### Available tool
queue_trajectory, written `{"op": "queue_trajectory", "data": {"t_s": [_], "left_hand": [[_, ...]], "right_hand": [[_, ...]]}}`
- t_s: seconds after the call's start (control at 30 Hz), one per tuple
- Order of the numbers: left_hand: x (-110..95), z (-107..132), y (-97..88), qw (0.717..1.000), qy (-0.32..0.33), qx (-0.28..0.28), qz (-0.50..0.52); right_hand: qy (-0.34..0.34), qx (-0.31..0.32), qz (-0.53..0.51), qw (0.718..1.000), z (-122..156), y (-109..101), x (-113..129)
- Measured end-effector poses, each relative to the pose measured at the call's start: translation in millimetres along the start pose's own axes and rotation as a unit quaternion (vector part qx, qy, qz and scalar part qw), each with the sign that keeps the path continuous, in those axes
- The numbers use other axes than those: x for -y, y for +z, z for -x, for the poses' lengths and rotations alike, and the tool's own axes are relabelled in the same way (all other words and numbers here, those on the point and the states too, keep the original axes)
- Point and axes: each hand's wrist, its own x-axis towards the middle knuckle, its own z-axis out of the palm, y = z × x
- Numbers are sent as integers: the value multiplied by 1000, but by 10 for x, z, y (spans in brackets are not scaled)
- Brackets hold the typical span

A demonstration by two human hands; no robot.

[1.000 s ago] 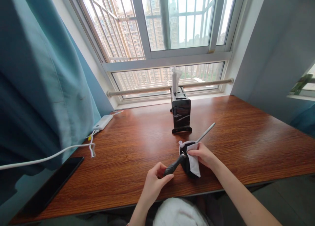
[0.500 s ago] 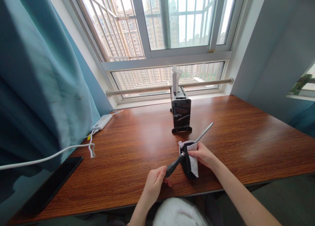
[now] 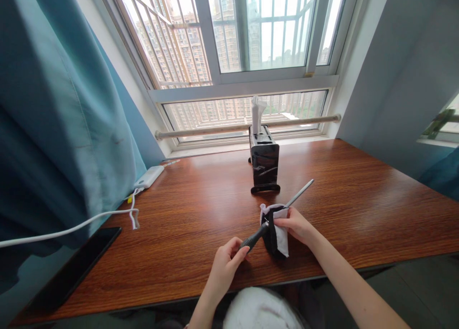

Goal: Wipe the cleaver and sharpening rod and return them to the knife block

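My left hand [image 3: 226, 264] is closed around the dark ribbed handle [image 3: 254, 238] of a long tool. A thin silver shaft [image 3: 300, 193] in line with this handle sticks out past a folded black and white cloth [image 3: 281, 237], pointing up and right; the stretch between is covered by the cloth. My right hand [image 3: 297, 224] pinches the cloth's white flap, thumb on the near side, close to where the shaft comes out. Whether the handle and shaft are one piece is hidden inside the folds.
Beyond my hands a black tissue box [image 3: 265, 164] stands on the wooden table [image 3: 201, 200], a tissue rising from it. At the left lie a white power strip [image 3: 149, 177], white cables [image 3: 71, 235] and a flat black panel [image 3: 77, 269] by a blue curtain [image 3: 103, 142].
My left hand's fingers have shifted on the handle, with the thumb now lying along it. The shaft's tip reaches slightly further up and right. My right hand has barely moved.
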Motion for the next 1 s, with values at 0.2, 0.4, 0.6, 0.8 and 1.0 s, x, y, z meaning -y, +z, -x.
{"op": "queue_trajectory", "data": {"t_s": [0.2, 0.4, 0.6, 0.8, 1.0], "left_hand": [[-6, 2, 18, 998, 1, -48, -47], [-32, 18, 37, 996, -2, -60, -66], [-94, 48, 34, 994, 2, -44, -97], [-97, 51, 24, 997, 10, -18, -75], [-80, 51, 17, 998, 19, -11, -54]], "right_hand": [[-12, -6, 12, 1000, -18, 7, 4], [-9, -17, 40, 999, -20, 4, 0], [-2, -21, 47, 999, -20, -4, -6], [2, -12, 34, 999, -23, -21, -30], [5, -15, 39, 999, -27, -29, -36]]}}
